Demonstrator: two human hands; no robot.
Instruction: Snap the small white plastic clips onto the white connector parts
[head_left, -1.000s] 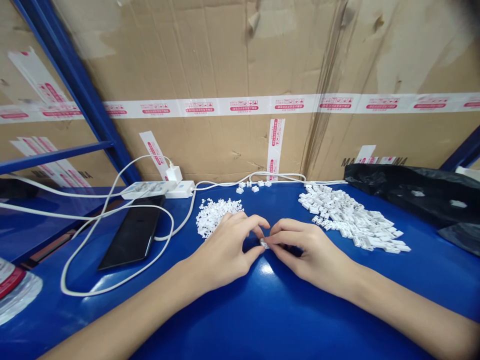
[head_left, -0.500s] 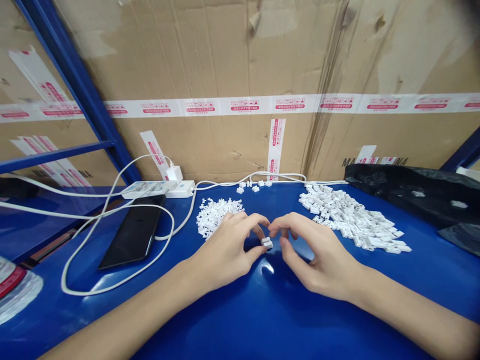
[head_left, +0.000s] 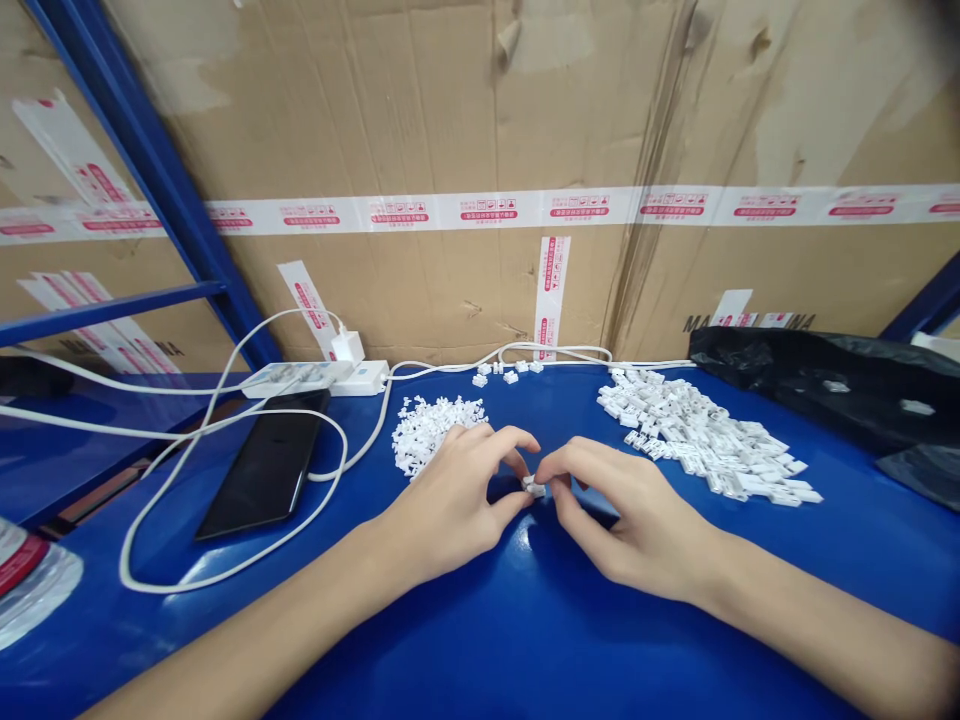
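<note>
My left hand point(head_left: 461, 490) holds a small white plastic piece point(head_left: 533, 487) between thumb and fingers, just above the blue table point(head_left: 480, 640). From the right, my right hand point(head_left: 637, 510) reaches the same piece, its index finger and thumb close together at the piece's right side. Whether a tiny part sits between those fingertips is too small to tell. Behind my left hand lies a heap of tiny white parts point(head_left: 431, 430). A larger heap of white rectangular pieces point(head_left: 697, 435) spreads beyond my right hand.
Several white pieces point(head_left: 511, 377) lie near the back cable. A black phone point(head_left: 262, 465), looped white cables point(head_left: 127, 530) and a power strip point(head_left: 367, 378) are at left, with a bottle point(head_left: 34, 580). A black plastic bag point(head_left: 810, 385) lies at right; cardboard point(head_left: 420, 120) stands behind.
My right hand has lowered and moved slightly left, bringing its fingertips to the white piece and closing its thumb and index finger. My left hand has barely moved.
</note>
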